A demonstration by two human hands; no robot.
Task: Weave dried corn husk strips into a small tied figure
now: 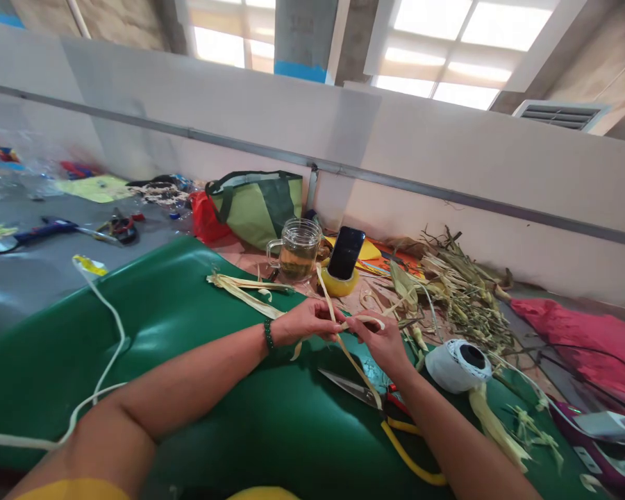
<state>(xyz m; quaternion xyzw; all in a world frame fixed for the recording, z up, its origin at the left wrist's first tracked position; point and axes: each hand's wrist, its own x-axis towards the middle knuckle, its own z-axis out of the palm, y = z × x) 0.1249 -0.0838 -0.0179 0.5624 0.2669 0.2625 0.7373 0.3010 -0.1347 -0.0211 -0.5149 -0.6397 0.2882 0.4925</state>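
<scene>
Over a green mat (198,444), my left hand (305,323) pinches a pale strip of dried husk (358,368) that runs up and down between my hands. My right hand (380,340) is close against it, its fingers closed on a second strip that crosses the first and curls over the fingertips. The crossing point is partly covered by fingers. Below the hands lie scissors with yellow handles (414,462), blades apart, partly behind my right forearm. Red-handled tool parts (396,399) show beside them. More husk strips (244,295) lie left of my left hand.
A glass mug of tea (298,253) stands beyond my hands, beside a phone (346,251) propped on a tape roll (338,285). A white thread spool (455,367) and dried husks (463,298) are right. Behind sits a green bag (260,208); a white cord (117,326) crosses the mat.
</scene>
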